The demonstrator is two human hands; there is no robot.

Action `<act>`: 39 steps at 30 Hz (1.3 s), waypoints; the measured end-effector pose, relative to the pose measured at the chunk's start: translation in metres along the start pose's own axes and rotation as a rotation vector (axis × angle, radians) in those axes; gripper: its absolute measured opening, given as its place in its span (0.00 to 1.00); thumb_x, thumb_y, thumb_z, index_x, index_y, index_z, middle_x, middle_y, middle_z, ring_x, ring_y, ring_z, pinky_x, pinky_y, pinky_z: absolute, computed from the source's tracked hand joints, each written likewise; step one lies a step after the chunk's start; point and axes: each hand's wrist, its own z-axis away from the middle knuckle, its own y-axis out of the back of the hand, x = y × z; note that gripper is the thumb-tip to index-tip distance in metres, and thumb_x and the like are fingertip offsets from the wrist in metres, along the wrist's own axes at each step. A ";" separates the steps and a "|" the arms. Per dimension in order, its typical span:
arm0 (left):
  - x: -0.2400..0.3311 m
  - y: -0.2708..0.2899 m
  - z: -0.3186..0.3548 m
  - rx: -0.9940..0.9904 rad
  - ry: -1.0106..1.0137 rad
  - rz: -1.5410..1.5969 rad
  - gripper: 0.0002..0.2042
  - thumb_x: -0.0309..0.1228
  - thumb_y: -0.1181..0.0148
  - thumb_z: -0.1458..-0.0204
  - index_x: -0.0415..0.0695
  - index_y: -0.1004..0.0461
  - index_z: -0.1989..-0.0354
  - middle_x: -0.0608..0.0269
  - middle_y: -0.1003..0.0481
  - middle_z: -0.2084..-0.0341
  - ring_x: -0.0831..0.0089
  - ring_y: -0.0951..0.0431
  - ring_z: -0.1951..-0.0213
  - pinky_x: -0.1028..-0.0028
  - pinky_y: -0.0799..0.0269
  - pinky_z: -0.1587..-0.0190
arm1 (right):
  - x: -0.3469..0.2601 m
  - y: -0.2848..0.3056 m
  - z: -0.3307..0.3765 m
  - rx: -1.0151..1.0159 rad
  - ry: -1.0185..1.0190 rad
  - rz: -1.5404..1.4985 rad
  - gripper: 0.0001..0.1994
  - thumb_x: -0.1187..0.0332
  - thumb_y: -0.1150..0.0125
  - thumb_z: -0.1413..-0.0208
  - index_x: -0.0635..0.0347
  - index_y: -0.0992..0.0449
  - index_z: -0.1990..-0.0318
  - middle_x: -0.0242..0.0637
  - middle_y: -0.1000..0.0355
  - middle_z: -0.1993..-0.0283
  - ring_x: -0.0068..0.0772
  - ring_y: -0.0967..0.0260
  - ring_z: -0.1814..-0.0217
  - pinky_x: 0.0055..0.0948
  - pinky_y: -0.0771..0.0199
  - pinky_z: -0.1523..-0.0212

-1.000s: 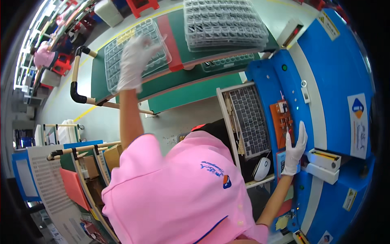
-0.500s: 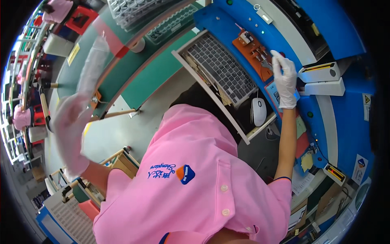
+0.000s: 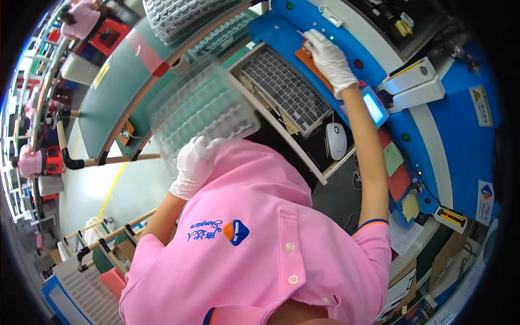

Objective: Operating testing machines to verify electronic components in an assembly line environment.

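Observation:
A clear plastic tray (image 3: 208, 108) with rows of moulded pockets is gripped at its near edge by my gloved left hand (image 3: 196, 162). It lies broadside in front of my body, left of the keyboard drawer, slightly blurred. My right hand (image 3: 327, 57), also in a white glove, reaches over the orange fixture (image 3: 315, 70) on the blue machine (image 3: 271, 24). Its fingers are bent together at the fixture's far end, beside a thin pinkish tip. What they hold, if anything, is hidden, and the hand covers most of the fixture.
A pulled-out drawer holds a keyboard (image 3: 287, 89) and a white mouse (image 3: 336, 141). A small lit screen (image 3: 374, 107) sits by my right forearm. Stacked clear trays (image 3: 184, 19) stand on the green bench (image 3: 116, 81). People sit far left.
My left hand has swung right and nearer my body, turning the tray from edge-on to broadside. My right hand has moved from beside the fixture to its far end.

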 end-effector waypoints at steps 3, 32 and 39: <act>-0.061 -0.041 0.031 0.050 0.142 -0.091 0.14 0.27 0.37 0.50 0.56 0.19 0.55 0.60 0.32 0.75 0.61 0.26 0.69 0.62 0.30 0.68 | -0.002 -0.007 -0.010 -0.019 -0.047 -0.089 0.13 0.64 0.48 0.36 0.55 0.24 0.48 0.41 0.24 0.49 0.45 0.24 0.50 0.40 0.24 0.49; -0.084 -0.063 -0.134 0.268 0.065 0.490 0.14 0.18 0.43 0.44 0.43 0.22 0.50 0.56 0.22 0.55 0.58 0.22 0.53 0.63 0.27 0.49 | 0.176 0.062 -0.165 1.009 -0.967 -1.002 0.14 0.72 0.33 0.45 0.55 0.20 0.50 0.31 0.21 0.61 0.23 0.23 0.59 0.24 0.23 0.55; 0.076 -0.013 -0.442 0.320 -0.628 0.550 0.20 0.21 0.50 0.41 0.46 0.29 0.40 0.54 0.28 0.43 0.53 0.31 0.39 0.59 0.36 0.38 | 0.241 0.034 -0.160 0.719 -0.967 -0.308 0.10 0.65 0.39 0.40 0.59 0.24 0.56 0.46 0.23 0.63 0.44 0.24 0.62 0.40 0.24 0.60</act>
